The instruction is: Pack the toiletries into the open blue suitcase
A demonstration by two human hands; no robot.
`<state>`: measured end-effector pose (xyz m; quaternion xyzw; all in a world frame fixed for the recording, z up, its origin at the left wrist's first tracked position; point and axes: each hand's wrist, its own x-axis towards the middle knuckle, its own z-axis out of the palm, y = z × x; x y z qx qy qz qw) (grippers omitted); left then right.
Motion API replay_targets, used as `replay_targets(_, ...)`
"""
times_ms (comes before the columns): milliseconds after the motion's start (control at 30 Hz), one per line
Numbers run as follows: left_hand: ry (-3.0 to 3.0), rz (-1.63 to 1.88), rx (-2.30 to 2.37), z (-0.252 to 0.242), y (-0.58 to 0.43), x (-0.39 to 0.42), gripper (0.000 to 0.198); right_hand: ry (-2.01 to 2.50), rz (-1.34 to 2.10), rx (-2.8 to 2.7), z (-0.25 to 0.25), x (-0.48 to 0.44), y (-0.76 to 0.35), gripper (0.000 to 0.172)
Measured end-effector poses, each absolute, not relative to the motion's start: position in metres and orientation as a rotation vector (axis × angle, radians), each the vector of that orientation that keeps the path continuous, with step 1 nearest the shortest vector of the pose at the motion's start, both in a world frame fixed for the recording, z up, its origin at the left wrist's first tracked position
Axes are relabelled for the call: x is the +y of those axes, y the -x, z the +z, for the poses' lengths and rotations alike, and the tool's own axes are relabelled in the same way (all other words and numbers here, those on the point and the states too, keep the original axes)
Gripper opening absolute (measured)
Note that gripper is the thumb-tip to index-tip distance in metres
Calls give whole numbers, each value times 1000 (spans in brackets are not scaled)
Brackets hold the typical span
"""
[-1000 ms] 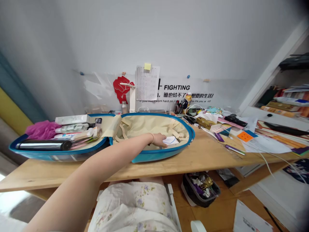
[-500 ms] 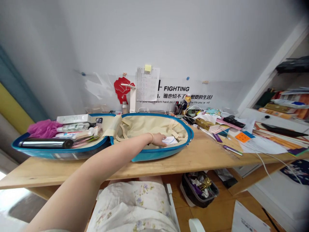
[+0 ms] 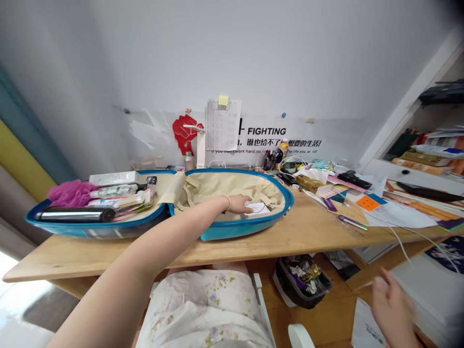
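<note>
Nearest us, at the lower right of the frame, our right hand (image 3: 393, 307) hangs blurred above the floor, clear of the table; we cannot tell whether its fingers hold anything. At bottom centre lies the floral cloth (image 3: 206, 309) over our lap, with a bin (image 3: 304, 300) to its right. Our left arm crosses from the lower left over the near rim of the suitcase (image 3: 239, 229), presumably the shortest way down into that shell. There, at the centre, our left hand (image 3: 237, 203) is open, its fingers spread at the left edge of the white card (image 3: 260, 209); we see no grip closed around it. The card lies inside the right shell, near its right end. The suitcase's 2 shells lie flat and open across the table (image 3: 308, 227), likely so both are in reach. In the left shell, the black cylinder (image 3: 76, 214) lies along the front rim, which should stop it rolling; behind it sit the pink puff (image 3: 70, 194) and white box (image 3: 113, 178). Farther back stands the lamp (image 3: 200, 147), and upper centre, papers (image 3: 224, 125) hang on the wall, probably for easy reading.
</note>
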<state>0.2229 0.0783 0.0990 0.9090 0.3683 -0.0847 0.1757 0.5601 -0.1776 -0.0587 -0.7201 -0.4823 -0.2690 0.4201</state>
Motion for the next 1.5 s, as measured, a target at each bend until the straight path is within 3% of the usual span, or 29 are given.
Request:
replay_targets(67, -2561, -207, 1041, 106, -215, 75, 70, 1722, -615, -1286, -42, -129, -540, 56)
replay_targets(267, -2513, 66, 1011, 122, -155, 63, 62, 1321, -543, -1748, 21, -33, -427, 45)
replay_targets(500, -2554, 322, 1538, 141, -16, 75, 54, 1177, -593, -1700, 6, -8, -394, 38)
replay_targets(733, -2120, 0, 2534, 140, 110, 113, 60, 1120, -686, -1604, -11, -4, -397, 42)
replay_targets(1200, -2278, -496, 2440, 133, 141, 164, 46, 982, -689, -1612, -9, -6, -398, 35)
replay_targets(1333, -2290, -519, 2433, 129, 144, 164, 40, 962, -681, -1617, -11, -6, -399, 37)
replay_targets(1500, -2312, -396, 2549, 138, 139, 150, 47, 977, -652, -1614, -12, -7, -398, 37)
